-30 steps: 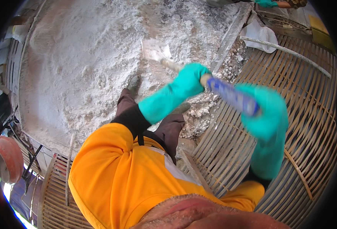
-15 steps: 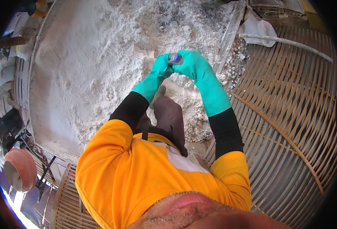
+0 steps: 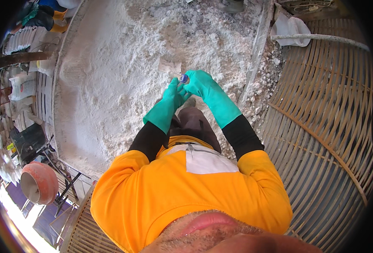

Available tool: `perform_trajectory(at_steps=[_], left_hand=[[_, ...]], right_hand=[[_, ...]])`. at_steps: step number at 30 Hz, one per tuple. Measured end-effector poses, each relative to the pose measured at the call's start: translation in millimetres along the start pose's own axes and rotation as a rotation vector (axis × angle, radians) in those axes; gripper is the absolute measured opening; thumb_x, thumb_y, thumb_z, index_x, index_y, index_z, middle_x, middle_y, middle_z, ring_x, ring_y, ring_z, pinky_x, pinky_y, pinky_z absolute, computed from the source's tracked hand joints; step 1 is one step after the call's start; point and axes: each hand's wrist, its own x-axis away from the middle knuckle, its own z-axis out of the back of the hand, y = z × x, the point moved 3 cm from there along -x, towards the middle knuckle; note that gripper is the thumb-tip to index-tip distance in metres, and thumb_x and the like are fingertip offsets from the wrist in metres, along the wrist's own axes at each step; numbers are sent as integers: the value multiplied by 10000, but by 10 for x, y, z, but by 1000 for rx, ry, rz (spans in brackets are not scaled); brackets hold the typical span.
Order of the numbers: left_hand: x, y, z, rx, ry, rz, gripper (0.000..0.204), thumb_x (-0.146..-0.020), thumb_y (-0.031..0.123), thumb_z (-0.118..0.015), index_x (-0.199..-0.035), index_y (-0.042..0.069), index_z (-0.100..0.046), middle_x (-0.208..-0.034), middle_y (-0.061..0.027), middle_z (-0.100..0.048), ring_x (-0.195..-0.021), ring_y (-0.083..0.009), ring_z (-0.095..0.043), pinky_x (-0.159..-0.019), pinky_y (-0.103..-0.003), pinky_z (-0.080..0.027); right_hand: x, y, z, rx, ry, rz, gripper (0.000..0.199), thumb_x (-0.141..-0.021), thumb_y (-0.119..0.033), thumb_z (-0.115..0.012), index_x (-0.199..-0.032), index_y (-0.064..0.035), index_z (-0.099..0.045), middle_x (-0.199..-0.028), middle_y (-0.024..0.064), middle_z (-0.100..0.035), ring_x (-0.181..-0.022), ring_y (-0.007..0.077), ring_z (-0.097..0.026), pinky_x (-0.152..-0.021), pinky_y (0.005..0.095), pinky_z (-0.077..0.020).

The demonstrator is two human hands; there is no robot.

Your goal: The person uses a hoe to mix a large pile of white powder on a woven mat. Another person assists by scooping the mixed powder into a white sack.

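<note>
Both hands wear long green rubber gloves and are in front of my body, over pale powder (image 3: 110, 84). My right hand (image 3: 198, 83) is closed round the upper end of a handle with a blue end (image 3: 184, 78). Close beside it, my left hand (image 3: 173, 98) has its thumb and fingers apart; I cannot tell whether it touches the handle. A flat, roughly rectangular blade (image 3: 169, 66), coated with powder, lies just beyond the hands. The join between handle and blade is not plain to see.
A low wall (image 3: 256, 50) edges the powder bed at right. Beyond it are slatted bamboo panels (image 3: 321, 97), a pole (image 3: 321, 38) and a white bag (image 3: 290, 30). At left stand an orange drum mixer (image 3: 41, 182) and sacks (image 3: 22, 85). A person's boots (image 3: 60, 28) show at upper left.
My left hand has loosened from a closed grip, its fingers now apart. Both hands are slightly lower in view, and the right still holds the handle. The view has shifted, showing more at left.
</note>
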Motion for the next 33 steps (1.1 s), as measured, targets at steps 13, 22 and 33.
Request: perform_trajectory(at_steps=[13, 22, 33], left_hand=[[-557, 38, -362, 1, -216, 411, 342, -932, 378, -630, -1011, 56, -712, -999, -149, -744, -932, -324, -701, -880, -489, -556], [-631, 62, -343, 73, -231, 433, 244, -944, 244, -641, -1087, 47, -668, -1062, -158, -712, -979, -321, -692, -919, -473, -565], [-458, -321, 162, 347, -377, 526, 444, -919, 383, -679, -1183, 28, -646, -1229, -221, -671, -1143, -385, -633, -1042, -509, -478]], right_hand=[[-42, 128, 21, 18, -34, -67, 306, -815, -330, -688, -1071, -164, -712, -1093, 131, -730, -1004, 352, -696, -857, 461, -546], [-211, 209, -92, 25, 2, -87, 194, -840, -307, -677, -957, -156, -713, -969, 134, -728, -897, 374, -700, -780, 470, -560], [95, 91, -443, 149, -322, 34, 367, -798, -278, -682, -1123, -108, -684, -1094, 177, -724, -981, 385, -704, -877, 485, -553]])
